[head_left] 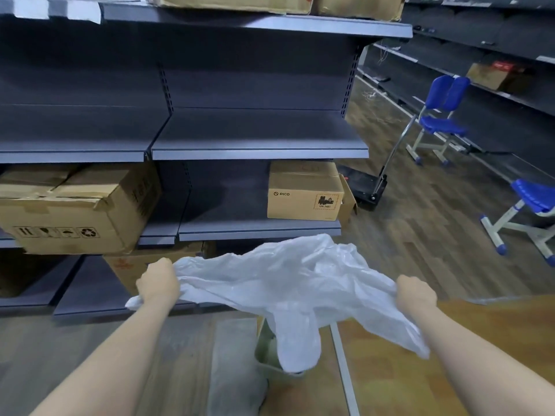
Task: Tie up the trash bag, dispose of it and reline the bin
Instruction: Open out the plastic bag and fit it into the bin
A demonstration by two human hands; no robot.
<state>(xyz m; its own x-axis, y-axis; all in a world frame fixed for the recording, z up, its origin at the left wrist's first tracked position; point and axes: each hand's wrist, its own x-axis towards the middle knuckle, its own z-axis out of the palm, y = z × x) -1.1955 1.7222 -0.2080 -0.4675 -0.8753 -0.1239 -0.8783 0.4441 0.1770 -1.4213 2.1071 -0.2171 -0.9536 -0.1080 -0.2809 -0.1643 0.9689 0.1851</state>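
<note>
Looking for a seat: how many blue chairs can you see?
2. One blue chair stands far right along the aisle; another sits nearer, cut off by the right edge. More may be hidden.

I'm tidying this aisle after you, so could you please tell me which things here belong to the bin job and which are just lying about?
Part of the job:
- white bag, stretched between left hand and right hand
- greenish bin, under the bag

Just lying about:
- PICO box
- other cardboard boxes
- blue chairs
- black trolley
</note>
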